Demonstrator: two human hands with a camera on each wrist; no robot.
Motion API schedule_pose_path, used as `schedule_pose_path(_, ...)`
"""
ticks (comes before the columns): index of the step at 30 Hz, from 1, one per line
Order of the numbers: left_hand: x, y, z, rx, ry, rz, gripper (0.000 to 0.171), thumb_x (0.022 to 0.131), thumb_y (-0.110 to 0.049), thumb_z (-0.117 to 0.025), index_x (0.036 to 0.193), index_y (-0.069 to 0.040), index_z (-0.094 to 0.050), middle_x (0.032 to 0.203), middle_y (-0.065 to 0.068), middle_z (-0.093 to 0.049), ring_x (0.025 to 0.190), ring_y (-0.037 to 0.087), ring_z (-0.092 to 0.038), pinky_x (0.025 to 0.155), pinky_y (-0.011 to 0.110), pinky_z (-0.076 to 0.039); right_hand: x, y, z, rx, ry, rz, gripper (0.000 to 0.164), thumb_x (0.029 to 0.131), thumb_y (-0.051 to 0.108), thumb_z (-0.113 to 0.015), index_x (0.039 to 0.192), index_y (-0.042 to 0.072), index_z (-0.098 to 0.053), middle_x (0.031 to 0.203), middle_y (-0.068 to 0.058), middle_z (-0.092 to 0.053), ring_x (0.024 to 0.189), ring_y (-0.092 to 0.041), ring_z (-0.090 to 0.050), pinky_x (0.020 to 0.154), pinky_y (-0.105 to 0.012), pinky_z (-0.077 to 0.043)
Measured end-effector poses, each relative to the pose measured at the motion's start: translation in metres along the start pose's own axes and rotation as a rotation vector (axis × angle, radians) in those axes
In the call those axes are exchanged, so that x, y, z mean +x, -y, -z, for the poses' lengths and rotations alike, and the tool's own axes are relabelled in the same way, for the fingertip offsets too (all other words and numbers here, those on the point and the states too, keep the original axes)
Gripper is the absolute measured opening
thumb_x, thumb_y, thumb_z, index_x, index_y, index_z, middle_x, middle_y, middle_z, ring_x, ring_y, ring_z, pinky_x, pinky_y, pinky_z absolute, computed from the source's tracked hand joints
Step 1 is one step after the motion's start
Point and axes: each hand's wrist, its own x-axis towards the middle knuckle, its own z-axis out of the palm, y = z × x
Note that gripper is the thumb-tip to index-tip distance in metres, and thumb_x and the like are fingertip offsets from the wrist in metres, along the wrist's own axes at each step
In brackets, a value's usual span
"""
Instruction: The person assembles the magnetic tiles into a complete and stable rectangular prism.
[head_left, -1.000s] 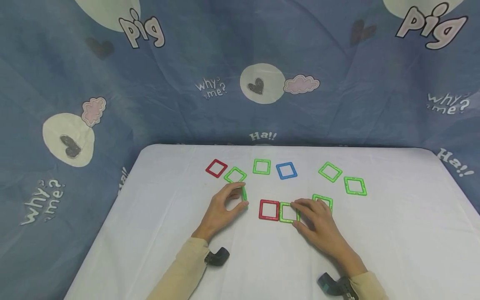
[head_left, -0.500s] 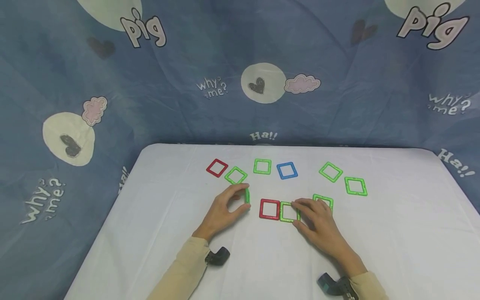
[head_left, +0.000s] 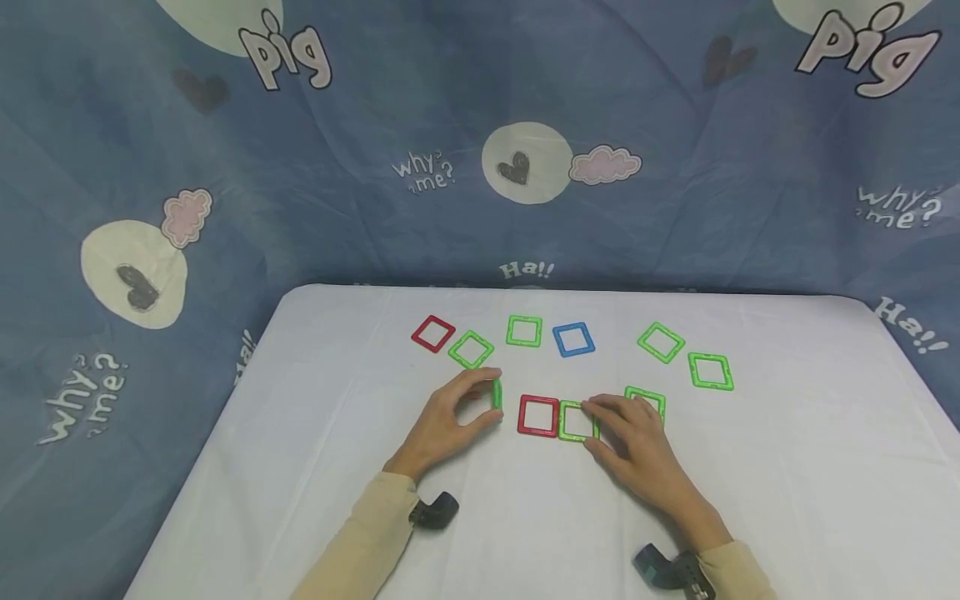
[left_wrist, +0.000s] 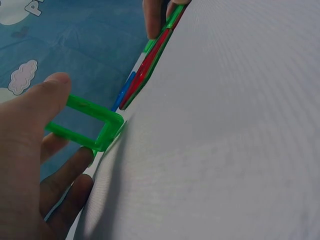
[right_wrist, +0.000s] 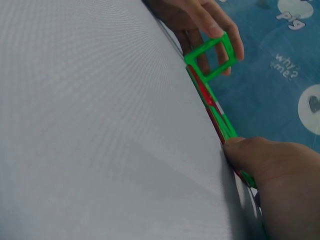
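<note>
L hand (head_left: pixel 447 419) w/ grn sq (head_left: pixel 497 395) moved nearer front red sq (head_left: pixel 538 432).

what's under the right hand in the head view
The right hand partly covers the gripped green square and a farther green square beyond its fingers. Their covered parts, and anything beneath the palm, can't be seen.

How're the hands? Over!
Left hand pinching upright green plastic square frame. Right hand holding flat green plastic square frame. Red plastic square frame between them.

On the table (head_left: pixel 300 467), two squares (head_left: pixel 557 418) are lying edge to edge; six others (head_left: pixel 538 332) are lying behind, another (head_left: pixel 662 408) to the right.
</note>
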Motion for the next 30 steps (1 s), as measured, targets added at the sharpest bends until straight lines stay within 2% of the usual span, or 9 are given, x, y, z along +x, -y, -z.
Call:
schedule_pose_path(11, 0.001, -0.001, -0.003, -0.007, 0.032, -0.024, 0.061, 0.081, -0.021, -0.075, 0.136, -0.019, -0.048, 0.132, 0.000, -0.056, 0.114, 0.009, -0.056, 0.095, 0.023, -0.048, 0.001, 0.000, 0.000, -0.001, 0.012, -0.020, 0.051, 0.079, 0.022, -0.075, 0.126, 0.012, -0.060, 0.127, -0.003, -0.055, 0.122, -0.023, -0.046, 0.109, -0.049, -0.020)
schedule_pose_path(18, 0.000, -0.002, -0.008, 0.005, 0.045, -0.033, 0.060, 0.082, -0.029, -0.073, 0.136, -0.021, -0.048, 0.132, -0.006, -0.055, 0.112, 0.007, -0.057, 0.095, 0.023, -0.048, 0.002, 0.001, 0.001, -0.001, 0.023, -0.035, 0.049, 0.080, 0.022, -0.074, 0.125, 0.013, -0.060, 0.128, -0.002, -0.055, 0.123, -0.022, -0.045, 0.110, -0.047, -0.019)
schedule_pose_path(23, -0.001, -0.004, -0.008, 0.013, 0.052, -0.022, 0.061, 0.082, -0.026, -0.074, 0.136, -0.021, -0.048, 0.132, -0.004, -0.055, 0.112, 0.007, -0.056, 0.096, 0.023, -0.048, 0.003, 0.001, 0.001, -0.003, 0.022, -0.030, 0.049, 0.080, 0.022, -0.074, 0.126, 0.012, -0.060, 0.128, -0.003, -0.055, 0.123, -0.022, -0.046, 0.110, -0.046, -0.019)
schedule_pose_path(30, 0.000, -0.005, -0.011, -0.002, 0.062, -0.010, 0.062, 0.081, -0.024, -0.075, 0.137, -0.020, -0.048, 0.134, -0.012, -0.052, 0.116, 0.005, -0.055, 0.096, 0.023, -0.048, 0.003, 0.001, 0.000, -0.004, 0.015, -0.028, 0.049, 0.080, 0.021, -0.074, 0.126, 0.012, -0.060, 0.128, -0.003, -0.055, 0.123, -0.023, -0.046, 0.109, -0.049, -0.021)
